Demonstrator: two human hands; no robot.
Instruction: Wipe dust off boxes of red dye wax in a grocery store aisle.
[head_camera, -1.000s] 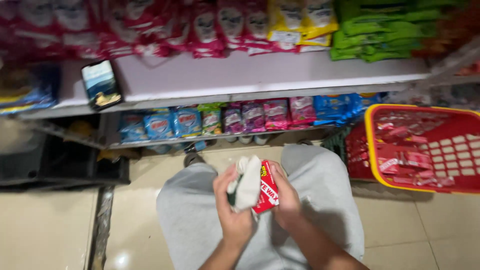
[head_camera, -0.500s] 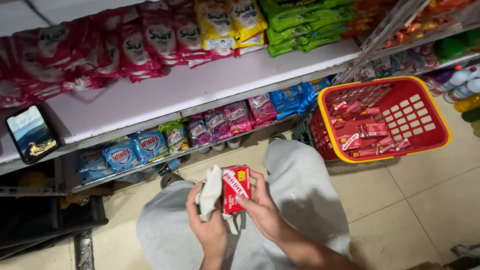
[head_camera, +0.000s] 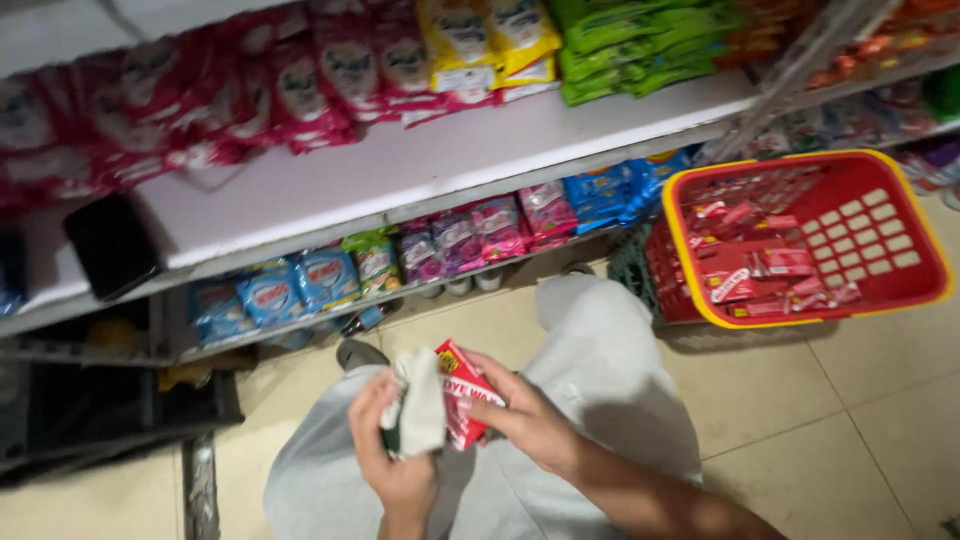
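Right hand (head_camera: 525, 415) grips a small red box (head_camera: 462, 405); left hand (head_camera: 395, 450) is closed on a white cloth (head_camera: 420, 410) pressed against it, above the lap, near the lower shelf (head_camera: 330, 310) edge.

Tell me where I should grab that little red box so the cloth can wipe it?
Probably by its right edge, coming from the right, as the right hand does. The red box is flat and thin, so fingers pinching that edge leave its face bare for the white cloth in the left hand.
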